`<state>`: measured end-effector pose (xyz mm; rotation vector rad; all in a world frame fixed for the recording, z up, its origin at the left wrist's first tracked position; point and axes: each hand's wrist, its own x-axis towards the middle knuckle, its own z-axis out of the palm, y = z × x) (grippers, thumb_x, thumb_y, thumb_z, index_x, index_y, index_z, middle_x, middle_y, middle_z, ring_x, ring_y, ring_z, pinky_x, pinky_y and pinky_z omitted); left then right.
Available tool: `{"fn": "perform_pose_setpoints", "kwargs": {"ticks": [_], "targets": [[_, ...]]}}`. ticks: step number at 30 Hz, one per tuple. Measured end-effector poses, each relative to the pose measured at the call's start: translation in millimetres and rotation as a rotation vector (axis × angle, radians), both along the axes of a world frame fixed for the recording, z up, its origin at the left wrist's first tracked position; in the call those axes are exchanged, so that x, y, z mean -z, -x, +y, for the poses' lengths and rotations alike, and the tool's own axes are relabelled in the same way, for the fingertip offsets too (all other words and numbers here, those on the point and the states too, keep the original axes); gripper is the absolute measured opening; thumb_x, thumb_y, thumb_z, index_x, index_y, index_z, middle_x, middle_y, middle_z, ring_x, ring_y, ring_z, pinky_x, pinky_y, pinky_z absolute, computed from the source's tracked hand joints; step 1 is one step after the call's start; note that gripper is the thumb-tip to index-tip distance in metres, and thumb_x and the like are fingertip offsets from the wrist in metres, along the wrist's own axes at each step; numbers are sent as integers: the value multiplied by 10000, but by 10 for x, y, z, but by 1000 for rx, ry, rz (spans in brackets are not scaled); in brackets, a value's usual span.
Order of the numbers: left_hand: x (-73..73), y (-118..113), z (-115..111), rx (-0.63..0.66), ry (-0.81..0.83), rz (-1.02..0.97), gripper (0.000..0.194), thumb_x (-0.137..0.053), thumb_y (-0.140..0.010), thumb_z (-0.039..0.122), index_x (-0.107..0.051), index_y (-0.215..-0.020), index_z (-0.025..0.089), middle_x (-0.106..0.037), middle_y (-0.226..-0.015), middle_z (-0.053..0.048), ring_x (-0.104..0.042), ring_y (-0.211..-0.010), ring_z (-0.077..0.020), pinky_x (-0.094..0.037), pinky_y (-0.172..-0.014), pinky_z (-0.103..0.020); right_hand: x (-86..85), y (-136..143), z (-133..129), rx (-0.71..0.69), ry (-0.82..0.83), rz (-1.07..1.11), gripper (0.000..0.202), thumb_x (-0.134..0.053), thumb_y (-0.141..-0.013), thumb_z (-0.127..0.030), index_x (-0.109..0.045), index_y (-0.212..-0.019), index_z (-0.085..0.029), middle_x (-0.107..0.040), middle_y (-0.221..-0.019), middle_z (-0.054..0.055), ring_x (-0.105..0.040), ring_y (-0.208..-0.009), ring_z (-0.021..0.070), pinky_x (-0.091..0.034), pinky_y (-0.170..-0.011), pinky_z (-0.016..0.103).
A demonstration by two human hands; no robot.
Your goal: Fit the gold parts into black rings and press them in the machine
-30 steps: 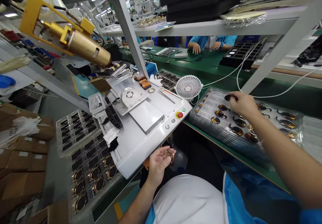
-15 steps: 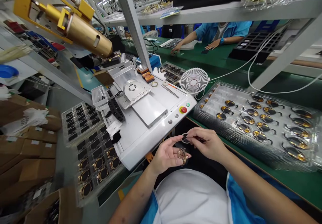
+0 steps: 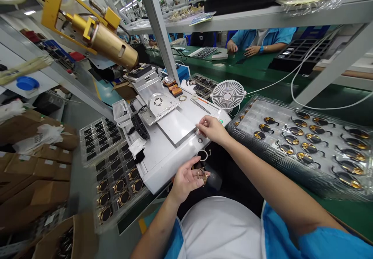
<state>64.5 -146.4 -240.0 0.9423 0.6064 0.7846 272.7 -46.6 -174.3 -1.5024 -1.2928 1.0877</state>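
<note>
My left hand (image 3: pixel 186 179) is held in front of my body, palm up. A gold-coloured ring-shaped part (image 3: pixel 202 176) sits between its thumb and fingers, and a thin pale ring (image 3: pixel 203 155) hangs at the tip of its index finger. My right hand (image 3: pixel 212 130) is over the front right edge of the white machine (image 3: pixel 157 169), beside the flat metal plate (image 3: pixel 176 126). Its fingers are pinched together at the plate's corner; whatever they hold is too small to make out.
A gold cylinder (image 3: pixel 115 45) juts over the machine's back left. Trays of round parts (image 3: pixel 119 189) lie at the left. On the right are a white fan (image 3: pixel 228 94) and a stacked tray of round displays (image 3: pixel 303 142). A person in blue (image 3: pixel 259 41) sits across the green table.
My right hand has left the pale ring and moved up and left to the machine's edge. My left hand has shifted slightly left, keeping both rings. The person across has drawn one hand back.
</note>
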Motion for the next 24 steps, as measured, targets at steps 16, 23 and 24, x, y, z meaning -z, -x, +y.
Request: {"fn": "perform_pose_setpoints", "kwargs": {"ticks": [16,23,24], "targets": [[14,-56,-136,-190,-970,600,984,-785,-823,192,-229,-1629,287,-291,-1675,-224,-730,-1161,-301,-634,-984,-449,358,173,-881,-54,-34,352,440,-773,-806,-561,-708,-1001,-172,-745,-912,93,-706,-825,242,-564,-609,309],[-50,-200,-112,-49,-1031,596,944,-808,-806,213,-302,-1601,242,-288,-1677,-230,-660,-1280,-358,-613,-1036,-481,334,111,-982,43,19,517,419,-841,-750,-559,-755,-857,-163,-726,-743,53,-642,-628,162,-554,-608,290],[-62,-196,-103,-63,-966,509,910,-824,-795,219,-351,-1572,246,-253,-1687,-238,-726,-1170,-319,-643,-984,-456,323,83,-979,30,22,527,411,-844,-750,-552,-754,-837,-160,-713,-707,45,-627,-600,149,-548,-597,281]]}}
